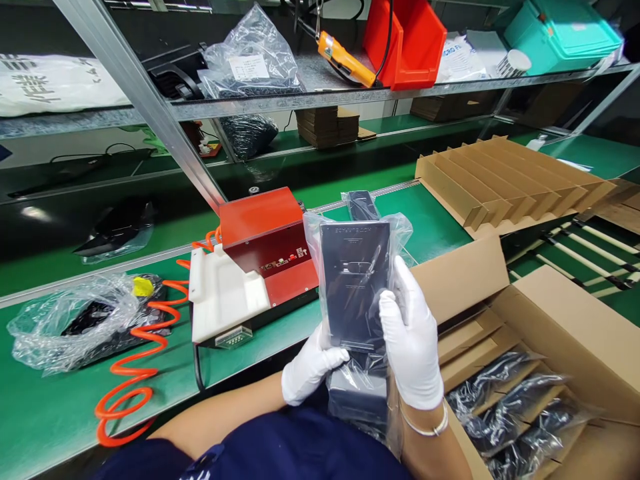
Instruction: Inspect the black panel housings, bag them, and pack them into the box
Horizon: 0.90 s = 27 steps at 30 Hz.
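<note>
A flat dark grey panel in a clear plastic bag [354,280] is held upright in front of me. My left hand [311,364], in a white glove, grips its lower left corner. My right hand [411,333], also gloved, wraps the right edge of the bag, fingers closed on it. A second bagged dark part [356,393] sits just below, between my hands and my lap. Behind the bag a red and white fixture [253,267] stands on the green bench.
An open cardboard box [560,313] at my right holds several bagged dark parts [505,400] in dividers. Cardboard dividers [505,177] lie further back. An orange coiled hose [135,363] and a bag of parts [80,320] lie left. Shelving with bins stands above.
</note>
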Each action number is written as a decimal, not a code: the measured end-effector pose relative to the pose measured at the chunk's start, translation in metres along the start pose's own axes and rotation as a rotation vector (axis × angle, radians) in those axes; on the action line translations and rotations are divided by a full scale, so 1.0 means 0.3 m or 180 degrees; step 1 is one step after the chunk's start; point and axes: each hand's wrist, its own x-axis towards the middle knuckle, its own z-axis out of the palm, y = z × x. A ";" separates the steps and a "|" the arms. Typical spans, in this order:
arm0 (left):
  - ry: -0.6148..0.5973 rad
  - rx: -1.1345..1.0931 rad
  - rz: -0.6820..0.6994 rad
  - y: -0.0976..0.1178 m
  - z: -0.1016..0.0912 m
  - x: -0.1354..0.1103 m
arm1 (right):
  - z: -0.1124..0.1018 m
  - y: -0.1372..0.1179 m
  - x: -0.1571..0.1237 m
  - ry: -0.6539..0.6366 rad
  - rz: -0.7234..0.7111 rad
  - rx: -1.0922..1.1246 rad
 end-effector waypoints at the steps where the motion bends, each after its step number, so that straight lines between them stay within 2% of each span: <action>1: 0.0000 0.0005 0.0007 0.000 0.001 -0.001 | 0.003 0.003 -0.003 0.0063 0.0086 0.0157; 5: 0.0093 0.0122 -0.0006 -0.001 0.005 -0.001 | 0.004 0.023 0.002 0.0322 0.0478 0.0468; 11: 0.0139 0.0483 -0.0026 0.012 0.011 0.011 | -0.012 0.053 0.045 0.0033 0.0515 0.0282; 16: 0.0197 0.0698 -0.0004 0.022 0.023 0.016 | 0.013 0.070 0.064 0.0445 0.0719 0.0854; 21: 0.0148 0.0676 -0.0040 0.021 0.023 0.012 | 0.017 0.092 0.069 0.0145 0.1038 0.1109; 27: 0.0187 0.0790 -0.0090 0.022 0.023 0.014 | 0.035 0.132 0.069 0.0287 0.1061 0.1125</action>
